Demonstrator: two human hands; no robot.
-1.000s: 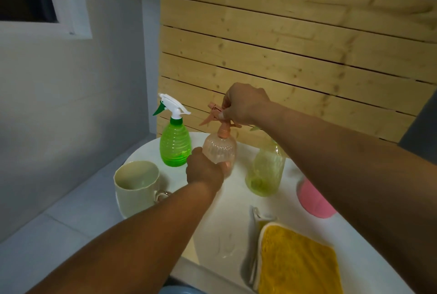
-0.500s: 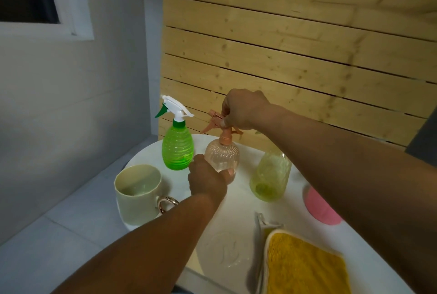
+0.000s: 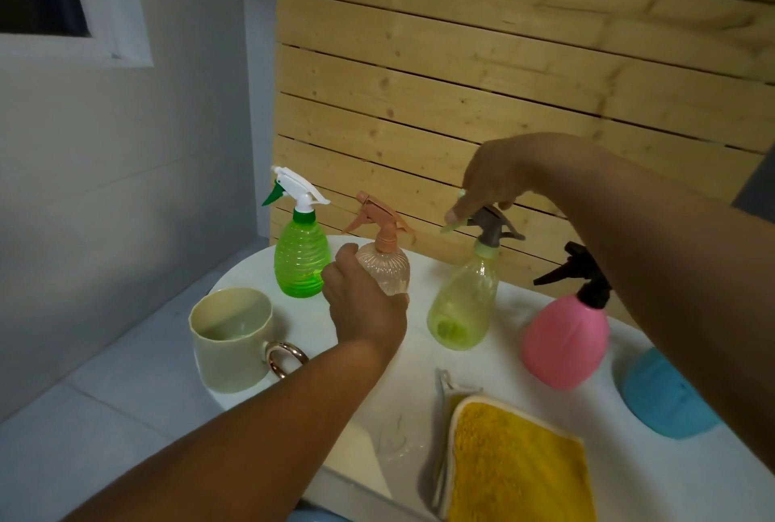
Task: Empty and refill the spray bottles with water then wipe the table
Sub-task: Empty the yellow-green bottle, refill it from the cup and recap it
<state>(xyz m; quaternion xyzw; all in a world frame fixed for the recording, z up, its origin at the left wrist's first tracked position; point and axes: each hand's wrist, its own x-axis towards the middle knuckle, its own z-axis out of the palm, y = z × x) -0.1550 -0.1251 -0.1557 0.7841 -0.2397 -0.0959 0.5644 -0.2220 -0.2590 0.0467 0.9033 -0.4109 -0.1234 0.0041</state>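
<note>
Four spray bottles stand on the white round table (image 3: 419,358): a green one (image 3: 300,265) with a white head, a clear peach one (image 3: 390,270), a pale yellow-green one (image 3: 461,303) with a grey head, and a pink one (image 3: 564,341) with a black head. My left hand (image 3: 365,307) grips the peach bottle's body from the front. My right hand (image 3: 499,177) hangs over the yellow-green bottle's grey head, fingers loosely stretched down to its nozzle and not closed round it. A folded yellow cloth (image 3: 520,467) lies at the table's near edge.
A cream mug (image 3: 228,337) with a gold handle stands at the table's left edge. A blue rounded object (image 3: 662,400) sits at the right, partly behind my right arm. A wooden slat wall rises right behind the bottles. Grey floor lies to the left.
My right hand has let go of the peach bottle's spray head and moved right to the yellow-green bottle's head. My left hand still holds the peach bottle. The view has shifted right.
</note>
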